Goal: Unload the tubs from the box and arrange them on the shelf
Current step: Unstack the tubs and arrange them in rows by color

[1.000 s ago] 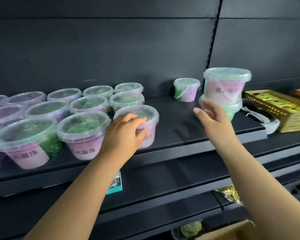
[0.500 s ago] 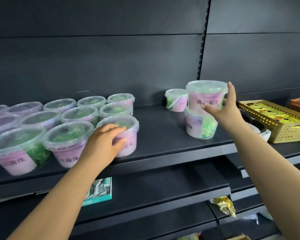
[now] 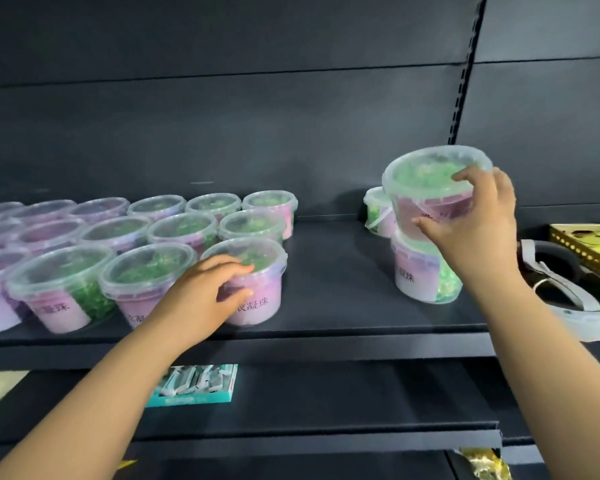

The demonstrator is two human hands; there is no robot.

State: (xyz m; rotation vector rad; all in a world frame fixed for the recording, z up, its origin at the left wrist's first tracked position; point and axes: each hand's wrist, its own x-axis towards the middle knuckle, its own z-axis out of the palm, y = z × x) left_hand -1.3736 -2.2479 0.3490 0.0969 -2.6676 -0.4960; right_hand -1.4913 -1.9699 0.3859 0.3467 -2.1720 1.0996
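R hand (image 3: 478, 230) grips top tub (image 3: 426, 176), L hand (image 3: 201, 292) front tub (image 3: 262, 306).

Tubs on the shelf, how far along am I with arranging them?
Done: three rows of tubs stand packed on the left of the shelf. In hand: your left hand holds the front tub at the block's right end; your right hand grips the top tub above a lower tub. Left: those two and a third tub behind sit apart from the block. The box is out of view.
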